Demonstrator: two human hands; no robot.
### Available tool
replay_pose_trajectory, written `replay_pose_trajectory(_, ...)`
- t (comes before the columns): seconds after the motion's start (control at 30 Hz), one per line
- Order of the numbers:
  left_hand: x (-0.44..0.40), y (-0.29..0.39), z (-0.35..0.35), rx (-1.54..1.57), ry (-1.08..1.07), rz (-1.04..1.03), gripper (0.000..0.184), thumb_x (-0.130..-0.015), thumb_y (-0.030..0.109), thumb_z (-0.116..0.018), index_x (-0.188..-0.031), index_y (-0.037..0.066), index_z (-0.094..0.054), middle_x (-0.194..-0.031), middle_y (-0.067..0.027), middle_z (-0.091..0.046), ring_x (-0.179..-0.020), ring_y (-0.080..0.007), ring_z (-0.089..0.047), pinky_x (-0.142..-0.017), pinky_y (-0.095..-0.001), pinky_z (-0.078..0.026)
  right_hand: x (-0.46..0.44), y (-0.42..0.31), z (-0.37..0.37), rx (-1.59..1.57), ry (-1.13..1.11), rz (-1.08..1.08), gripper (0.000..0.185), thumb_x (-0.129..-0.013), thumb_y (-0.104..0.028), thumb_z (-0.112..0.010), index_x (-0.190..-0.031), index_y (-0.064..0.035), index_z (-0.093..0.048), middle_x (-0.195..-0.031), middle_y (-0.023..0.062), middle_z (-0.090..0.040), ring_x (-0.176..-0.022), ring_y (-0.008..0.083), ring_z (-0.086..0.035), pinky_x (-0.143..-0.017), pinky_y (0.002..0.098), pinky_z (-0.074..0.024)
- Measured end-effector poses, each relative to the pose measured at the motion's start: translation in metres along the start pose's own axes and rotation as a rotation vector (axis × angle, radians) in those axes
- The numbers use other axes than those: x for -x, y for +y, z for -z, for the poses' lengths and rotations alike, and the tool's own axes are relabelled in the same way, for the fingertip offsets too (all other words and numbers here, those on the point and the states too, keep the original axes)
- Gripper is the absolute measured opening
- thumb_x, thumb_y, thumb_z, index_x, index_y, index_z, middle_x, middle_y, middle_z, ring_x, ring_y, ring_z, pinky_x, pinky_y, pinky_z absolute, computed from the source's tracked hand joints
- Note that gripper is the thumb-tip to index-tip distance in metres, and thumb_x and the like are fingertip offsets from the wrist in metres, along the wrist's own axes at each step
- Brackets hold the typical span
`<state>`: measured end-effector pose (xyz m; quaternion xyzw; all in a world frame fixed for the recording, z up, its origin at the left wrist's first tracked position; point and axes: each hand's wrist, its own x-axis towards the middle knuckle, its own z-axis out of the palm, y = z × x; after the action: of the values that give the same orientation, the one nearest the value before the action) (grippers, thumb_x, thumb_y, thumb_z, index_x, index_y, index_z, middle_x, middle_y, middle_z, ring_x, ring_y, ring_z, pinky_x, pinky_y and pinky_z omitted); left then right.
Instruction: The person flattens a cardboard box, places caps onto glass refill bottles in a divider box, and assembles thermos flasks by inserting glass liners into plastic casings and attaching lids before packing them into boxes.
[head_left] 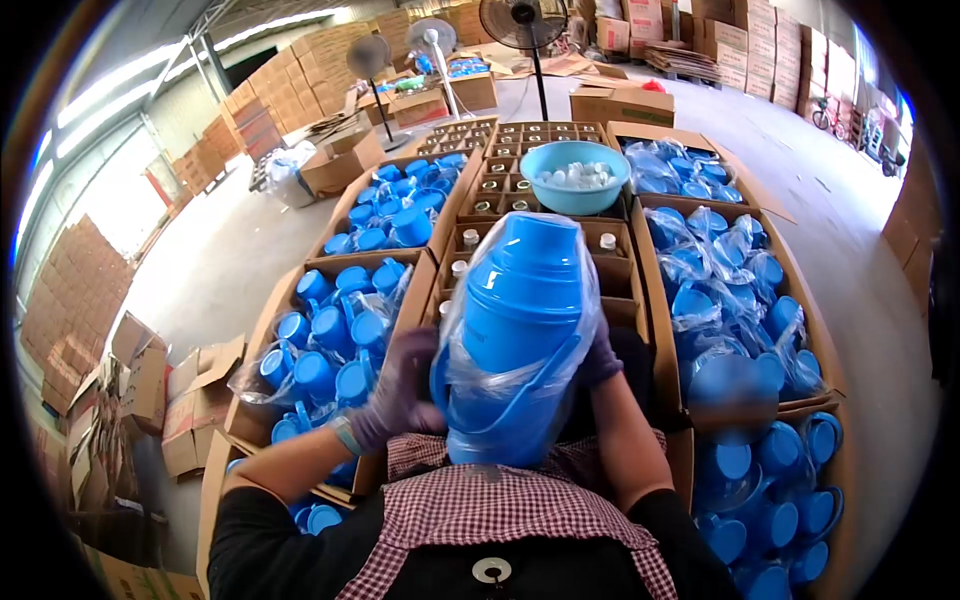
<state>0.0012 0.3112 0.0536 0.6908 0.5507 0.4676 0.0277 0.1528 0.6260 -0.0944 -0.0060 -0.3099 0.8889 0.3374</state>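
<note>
A large blue thermos flask (520, 290) with a carrying handle stands upright but slightly tilted before my chest. A clear plastic bag (588, 275) wraps around it. My right hand (601, 352), in a purple-grey glove, holds the flask's right side, its fingers partly hidden behind the bag. At the left side is my left hand (395, 392), gloved alike and a little blurred. Its thumb and fingers are apart and curved towards the flask; whether they touch the bag I cannot tell.
Cartons of blue jugs (330, 325) flank me on the left, and bagged blue ones (715, 265) on the right. Ahead, a divided carton (616, 272) holds white-capped bottles. A light-blue basin (577, 202) of small whitish pieces rests on cartons. Standing fans (523, 14) are beyond.
</note>
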Motion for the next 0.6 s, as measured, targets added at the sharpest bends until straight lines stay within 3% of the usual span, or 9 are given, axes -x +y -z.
replay_pose_trajectory(0.07,0.024,-0.009,-0.026,-0.34,-0.108,-0.263,0.091,-0.071,0.079,-0.074,-0.125,0.008,-0.057,-0.143,-0.0265,-0.047,-0.135,-0.045,-0.043,-0.112,-0.0594,-0.036,0.005,0.023,0.017,-0.105,0.041,-0.15,0.032,-0.1,-0.005,-0.059,-0.131,0.0006,-0.063,-0.112,0.0054,-0.073,-0.098,0.018,-0.07,-0.089,0.032,-0.0582)
replay_pose_trajectory(0.1,0.04,-0.018,-0.044,-0.324,-0.017,-0.271,0.086,-0.071,0.083,-0.07,-0.117,0.012,-0.059,-0.143,-0.0291,-0.046,-0.131,-0.0514,-0.044,-0.109,-0.0631,-0.037,0.016,0.037,0.021,-0.134,0.091,-0.222,0.032,-0.101,-0.006,-0.058,-0.132,0.0006,-0.062,-0.113,0.0065,-0.073,-0.1,0.0184,-0.07,-0.089,0.0323,-0.0583)
replay_pose_trajectory(0.2,0.043,-0.013,-0.052,-0.439,0.043,-0.398,0.066,-0.07,0.071,-0.08,-0.098,0.014,-0.059,-0.145,-0.0247,-0.048,-0.131,-0.0495,-0.045,-0.106,-0.0627,-0.04,0.08,0.082,0.026,-0.191,0.233,-0.484,0.034,-0.103,-0.008,-0.055,-0.136,0.0006,-0.058,-0.117,0.0098,-0.071,-0.105,0.0197,-0.069,-0.091,0.0333,-0.0587)
replay_pose_trajectory(0.23,0.038,-0.008,-0.052,-0.43,0.036,-0.341,0.058,-0.069,0.059,-0.086,-0.09,0.013,-0.059,-0.146,-0.023,-0.048,-0.132,-0.0492,-0.044,-0.108,-0.0636,-0.039,0.106,0.092,0.027,-0.215,0.274,-0.594,0.035,-0.104,-0.009,-0.054,-0.138,0.0006,-0.057,-0.118,0.0109,-0.071,-0.106,0.0201,-0.069,-0.091,0.0336,-0.0589)
replay_pose_trajectory(0.33,0.029,-0.02,-0.052,-0.279,0.046,-0.189,0.049,-0.071,0.049,-0.089,-0.084,0.012,-0.06,-0.147,-0.0243,-0.047,-0.136,-0.0502,-0.043,-0.112,-0.0635,-0.038,0.165,0.067,0.004,-0.058,0.216,-0.854,0.037,-0.107,-0.012,-0.051,-0.142,0.0006,-0.054,-0.122,0.0142,-0.07,-0.111,0.0214,-0.068,-0.092,0.0346,-0.0593)
replay_pose_trajectory(0.4,0.021,-0.026,-0.065,-0.17,0.018,-0.065,0.042,-0.07,0.038,-0.091,-0.076,0.009,-0.061,-0.151,-0.0261,-0.045,-0.142,-0.0509,-0.038,-0.115,-0.0607,-0.036,0.164,-0.033,-0.077,0.796,-0.085,-0.366,0.035,-0.099,-0.007,-0.062,-0.134,-0.0008,-0.064,-0.117,0.0086,-0.073,-0.107,0.0214,-0.069,-0.095,0.0353,-0.0557)
replay_pose_trajectory(0.47,0.019,-0.038,-0.092,-0.117,0.019,0.052,0.041,-0.069,0.036,-0.091,-0.075,0.008,-0.062,-0.152,-0.0273,-0.043,-0.144,-0.051,-0.036,-0.116,-0.0587,-0.036,0.123,-0.11,-0.121,1.724,0.041,-0.343,0.049,-0.092,-0.013,-0.072,-0.139,-0.0043,-0.06,-0.134,0.0189,-0.063,-0.126,0.0277,-0.059,-0.103,0.0361,-0.0498)
replay_pose_trajectory(0.53,0.005,-0.034,-0.115,-0.171,0.033,0.174,0.039,-0.07,0.034,-0.088,-0.07,0.006,-0.06,-0.154,-0.0267,-0.043,-0.141,-0.0503,-0.039,-0.114,-0.0573,-0.037,0.092,-0.119,-0.118,1.537,0.288,0.477,0.046,-0.09,-0.017,-0.075,-0.134,-0.0061,-0.064,-0.133,0.0189,-0.063,-0.127,0.0341,-0.058,-0.105,0.0402,-0.0488)
replay_pose_trajectory(0.6,-0.01,-0.024,-0.132,-0.244,-0.011,0.298,0.037,-0.071,0.033,-0.087,-0.071,0.007,-0.061,-0.154,-0.0247,-0.044,-0.138,-0.0501,-0.043,-0.111,-0.0566,-0.039,0.045,-0.095,-0.127,1.678,0.162,0.589,0.044,-0.09,-0.019,-0.075,-0.131,-0.0073,-0.065,-0.136,0.021,-0.061,-0.13,0.0393,-0.055,-0.11,0.0445,-0.0448)
